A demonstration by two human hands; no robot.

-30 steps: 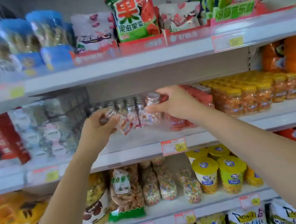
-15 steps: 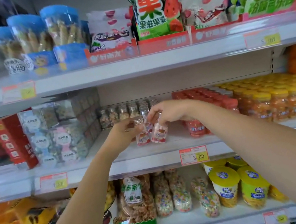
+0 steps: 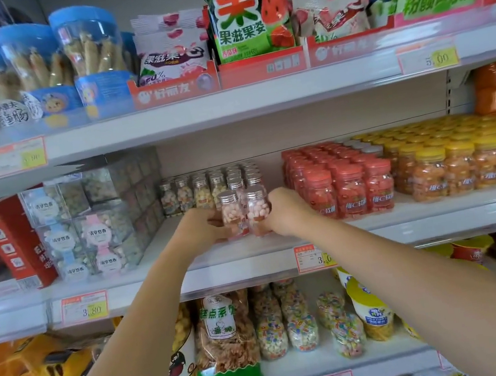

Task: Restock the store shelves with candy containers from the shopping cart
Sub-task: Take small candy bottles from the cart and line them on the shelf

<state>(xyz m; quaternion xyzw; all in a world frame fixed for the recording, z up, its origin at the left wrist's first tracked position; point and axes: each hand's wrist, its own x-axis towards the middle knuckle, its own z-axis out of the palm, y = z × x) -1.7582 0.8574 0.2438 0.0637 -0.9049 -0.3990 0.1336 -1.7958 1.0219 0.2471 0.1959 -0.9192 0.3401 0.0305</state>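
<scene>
Middle shelf, just ahead of the silver-capped row: this looks like the placing step. Left hand fingers grasp the left candy bottle, right hand fingers grasp the right candy bottle, upright and side by side. Next, likely: slide both back against the row, then release.

Two clear silver-capped candy bottles upright, side by side; middle shelf front.
</scene>
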